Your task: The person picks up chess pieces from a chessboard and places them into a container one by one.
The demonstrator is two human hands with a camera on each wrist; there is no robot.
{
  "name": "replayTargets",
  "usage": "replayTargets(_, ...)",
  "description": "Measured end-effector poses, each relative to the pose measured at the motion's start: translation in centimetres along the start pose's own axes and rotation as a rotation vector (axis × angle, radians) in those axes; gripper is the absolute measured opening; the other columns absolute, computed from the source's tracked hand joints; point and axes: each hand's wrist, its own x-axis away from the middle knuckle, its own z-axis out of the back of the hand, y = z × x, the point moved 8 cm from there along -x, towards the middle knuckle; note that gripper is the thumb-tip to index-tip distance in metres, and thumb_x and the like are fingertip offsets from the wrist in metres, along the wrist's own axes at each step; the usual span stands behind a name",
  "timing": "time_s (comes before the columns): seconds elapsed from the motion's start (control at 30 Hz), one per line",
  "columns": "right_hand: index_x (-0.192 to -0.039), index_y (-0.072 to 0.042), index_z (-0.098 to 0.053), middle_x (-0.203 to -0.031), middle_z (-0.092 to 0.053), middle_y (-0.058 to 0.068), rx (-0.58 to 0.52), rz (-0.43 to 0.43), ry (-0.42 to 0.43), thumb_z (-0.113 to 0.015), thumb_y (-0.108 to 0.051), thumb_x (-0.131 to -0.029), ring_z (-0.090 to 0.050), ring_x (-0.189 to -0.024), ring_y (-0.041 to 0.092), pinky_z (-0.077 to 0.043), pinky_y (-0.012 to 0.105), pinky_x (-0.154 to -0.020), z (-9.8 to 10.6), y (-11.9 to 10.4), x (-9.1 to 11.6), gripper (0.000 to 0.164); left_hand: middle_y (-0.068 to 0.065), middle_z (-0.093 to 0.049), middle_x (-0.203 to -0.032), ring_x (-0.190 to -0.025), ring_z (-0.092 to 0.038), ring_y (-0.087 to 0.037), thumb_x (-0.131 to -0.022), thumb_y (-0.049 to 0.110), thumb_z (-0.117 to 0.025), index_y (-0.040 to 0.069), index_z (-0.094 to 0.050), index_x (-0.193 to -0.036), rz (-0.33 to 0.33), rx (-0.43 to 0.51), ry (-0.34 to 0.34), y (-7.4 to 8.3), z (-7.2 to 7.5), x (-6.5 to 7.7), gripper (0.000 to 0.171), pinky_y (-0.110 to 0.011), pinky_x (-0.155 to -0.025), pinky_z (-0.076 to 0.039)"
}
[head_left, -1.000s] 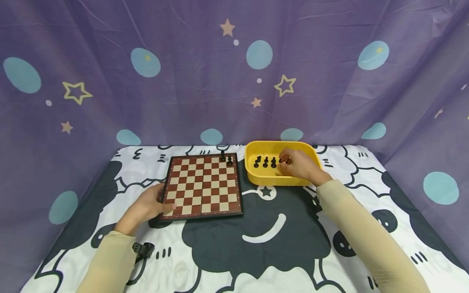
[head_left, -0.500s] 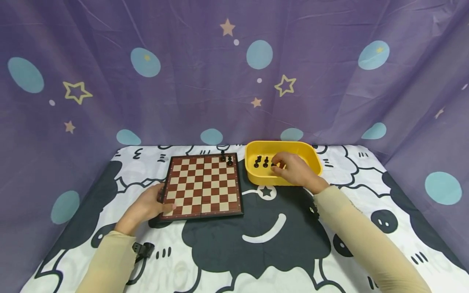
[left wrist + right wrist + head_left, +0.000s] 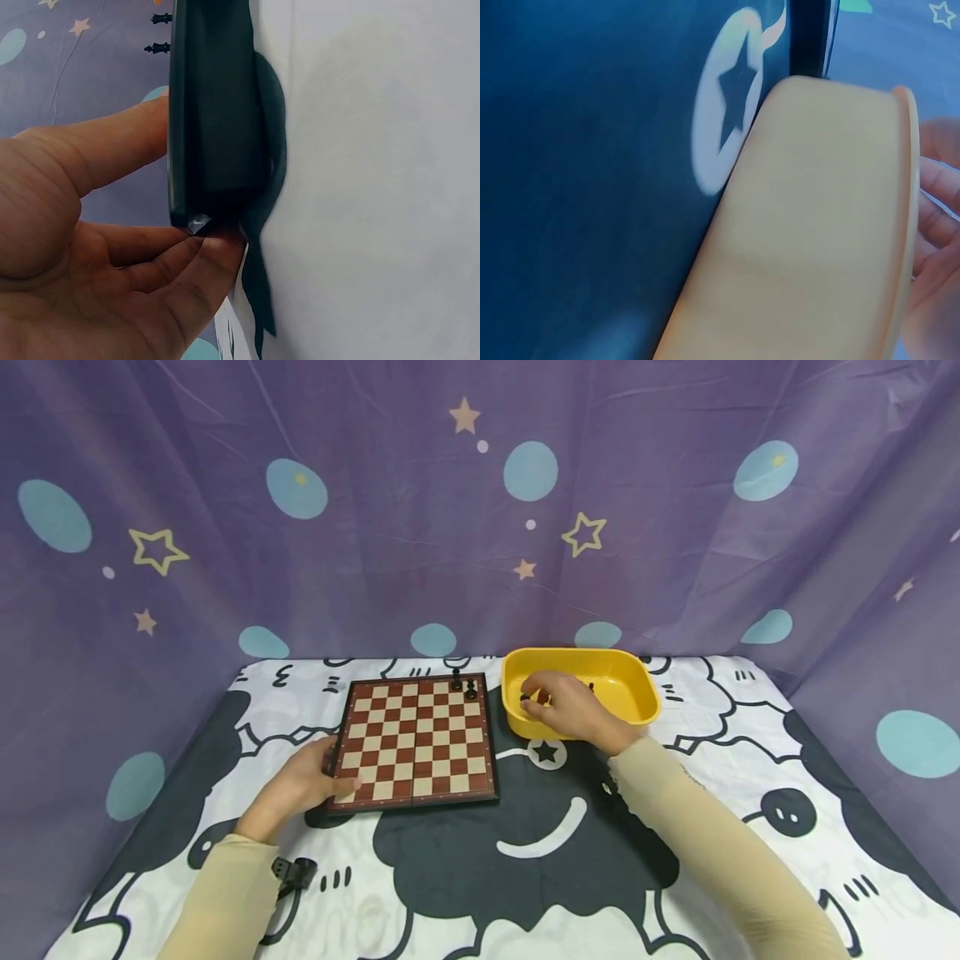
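My left hand [image 3: 300, 781] grips the left edge of a red-and-cream chessboard [image 3: 414, 739], thumb on top. In the left wrist view its fingers [image 3: 206, 285] reach under the board's dark side [image 3: 217, 105]. Two black chess pieces stand at the board's far right corner, the nearer chess piece [image 3: 470, 690] beside its edge. Over the yellow tray [image 3: 577, 733], my right hand [image 3: 570, 706] has thumb and forefinger curled around a small black chess piece [image 3: 525, 697] near the tray's left end. The right wrist view shows only part of this hand behind the tray wall.
Another black piece [image 3: 591, 687] shows in the tray behind the right hand; others there are hidden by it. The tray stands just right of the board. A sheep-print cloth [image 3: 540, 885] covers the table, with a purple curtain [image 3: 360, 568] behind.
My right hand has moved left inside the tray, from its middle to the pieces near its left end. The left hand and the chessboard have stayed in place.
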Motion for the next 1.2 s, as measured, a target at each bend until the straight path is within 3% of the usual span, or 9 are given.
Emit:
replayTargets(0.47,-0.114,-0.007,-0.067,-0.111,-0.065,0.004,0.025,0.033,0.028,-0.065,-0.025,-0.091,-0.057,-0.104,0.021,-0.045,0.04,-0.091,-1.8,-2.5,-2.9,0.029,-0.022,-0.061,-0.106,-0.091,-0.06,-0.029,-0.079,0.022,-0.079,-0.009,-0.033,-0.141,-0.012,-0.006,0.005,0.1,-0.1,0.1,0.083,-0.047,-0.079,-0.046)
replayTargets(0.77,-0.112,-0.008,-0.068,-0.111,-0.066,0.003,0.071,0.071,0.043,-0.069,-0.025,-0.089,-0.056,-0.102,0.022,-0.043,0.039,-0.09,-2.7,-3.3,-5.3,0.028,-0.021,-0.063,-0.104,-0.089,-0.062,-0.027,-0.08,0.021,-0.078,-0.009,-0.036,-0.138,-0.058,0.026,-0.005,0.4,0.1,0.3,0.077,-0.045,-0.078,-0.048)
replayTargets(1.2,-0.116,-0.012,-0.066,-0.11,-0.065,0.001,0.171,0.017,-0.009,-0.07,-0.028,-0.088,-0.053,-0.107,0.022,-0.037,0.042,-0.096,-4.7,-2.4,-7.5,0.033,-0.019,-0.062,-0.104,-0.091,-0.06,-0.028,-0.08,0.019,-0.078,-0.007,-0.04,-0.136,-0.039,0.022,-0.003,0.3,0.1,0.2,0.073,-0.045,-0.079,-0.046)
